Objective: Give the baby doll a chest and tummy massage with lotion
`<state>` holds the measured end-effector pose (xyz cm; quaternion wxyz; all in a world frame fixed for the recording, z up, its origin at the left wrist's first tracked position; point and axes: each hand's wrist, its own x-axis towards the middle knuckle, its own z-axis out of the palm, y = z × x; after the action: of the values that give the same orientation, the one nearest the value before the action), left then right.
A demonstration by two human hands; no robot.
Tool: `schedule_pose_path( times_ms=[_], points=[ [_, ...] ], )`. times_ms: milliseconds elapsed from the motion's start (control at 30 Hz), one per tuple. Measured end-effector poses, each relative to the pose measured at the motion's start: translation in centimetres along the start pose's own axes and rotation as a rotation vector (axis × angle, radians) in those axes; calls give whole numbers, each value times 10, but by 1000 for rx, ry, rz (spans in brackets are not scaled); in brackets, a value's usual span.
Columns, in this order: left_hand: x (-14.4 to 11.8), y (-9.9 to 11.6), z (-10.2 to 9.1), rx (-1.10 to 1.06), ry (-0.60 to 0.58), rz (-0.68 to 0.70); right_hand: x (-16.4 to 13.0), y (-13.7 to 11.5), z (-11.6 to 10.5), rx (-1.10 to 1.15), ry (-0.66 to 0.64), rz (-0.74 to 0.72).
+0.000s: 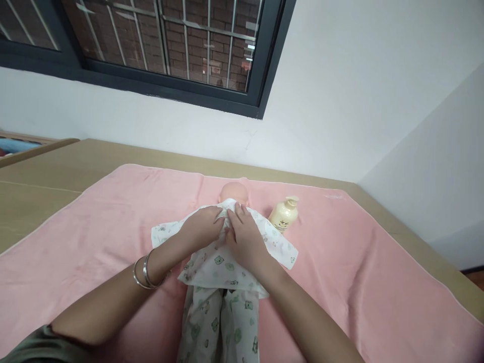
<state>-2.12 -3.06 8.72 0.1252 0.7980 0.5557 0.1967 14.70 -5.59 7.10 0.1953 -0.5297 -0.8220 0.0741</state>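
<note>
head view | baby doll (pixel 233 192) lies face up mid pink towel (pixel 94 227), head toward far edge, dressed in bear-print shirt (pixel 212 264) and trousers (pixel 221 322) | left hand (pixel 204 227) and right hand (pixel 245 237) press on shirt's chest, fingertips at collar | cream pump bottle (pixel 284 214) lies just beside doll's head | two bangles (pixel 145 272) on left wrist

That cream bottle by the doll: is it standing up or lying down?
Lying down. The bottle rests on its side on the pink towel, pump top pointing toward the wall, right of the doll.

The doll's (pixel 227 242) chest lies hidden under both hands – its legs run off the bottom edge.
</note>
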Motion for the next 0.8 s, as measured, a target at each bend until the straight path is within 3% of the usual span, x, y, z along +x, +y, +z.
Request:
schedule_pose_path(
  times_ms=[200,333,800],
  points=[
    [-5,2,-2,27,-8,-25,2,-2,12,-28,31,47],
    [-7,7,-7,5,-91,-33,-1,-3,12,-19,109,11],
    [-7,10,-1,125,-151,-18,1,0,18,-43,17,49]
  ],
)
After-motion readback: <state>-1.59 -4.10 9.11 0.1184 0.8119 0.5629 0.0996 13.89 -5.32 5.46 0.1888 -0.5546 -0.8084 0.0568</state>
